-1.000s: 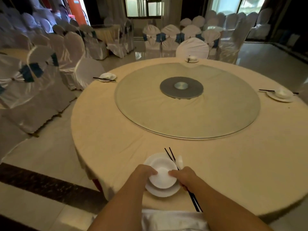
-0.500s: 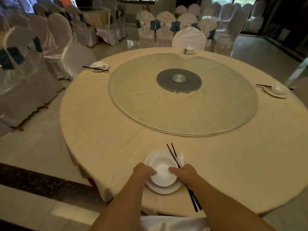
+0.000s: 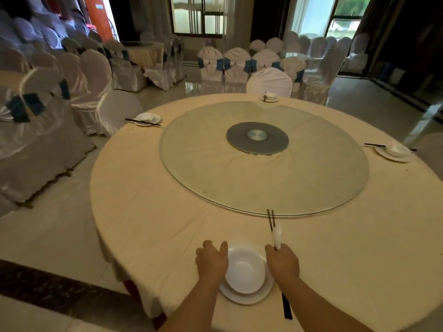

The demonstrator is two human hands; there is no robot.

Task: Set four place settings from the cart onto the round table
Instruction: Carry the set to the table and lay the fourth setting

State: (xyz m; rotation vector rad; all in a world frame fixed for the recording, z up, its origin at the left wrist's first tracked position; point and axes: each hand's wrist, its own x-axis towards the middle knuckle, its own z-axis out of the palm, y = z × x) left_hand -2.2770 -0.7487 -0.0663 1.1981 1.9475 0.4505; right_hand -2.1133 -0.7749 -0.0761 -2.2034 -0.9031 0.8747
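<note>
Chopsticks (image 3: 271, 218), thin, black and straight, run through my right hand (image 3: 282, 263), fingers curled round them together with a white spoon (image 3: 277, 234) whose glossy handle points away from me beside the sticks. The sticks' far tips reach the rim of the glass turntable (image 3: 263, 159); their near ends poke out under my wrist.

My left hand (image 3: 212, 259) lies flat on the cloth with fingers straight, its edge against the rim of the bowl (image 3: 245, 269). Bowl is smooth, round, white, and sits in a wider white plate (image 3: 247, 299) between my two hands, close to the table's near edge.

Table (image 3: 148, 212) is round, draped in a matte cream cloth with soft creases. The turntable is a large clear disc on a grey hub (image 3: 257, 138).

Three other settings lie well apart round the edge: one at left (image 3: 147, 118) with black sticks across it, one at the far side (image 3: 270, 97), one at right (image 3: 393, 153). Chairs (image 3: 268, 82) in shiny white covers stand beyond.
</note>
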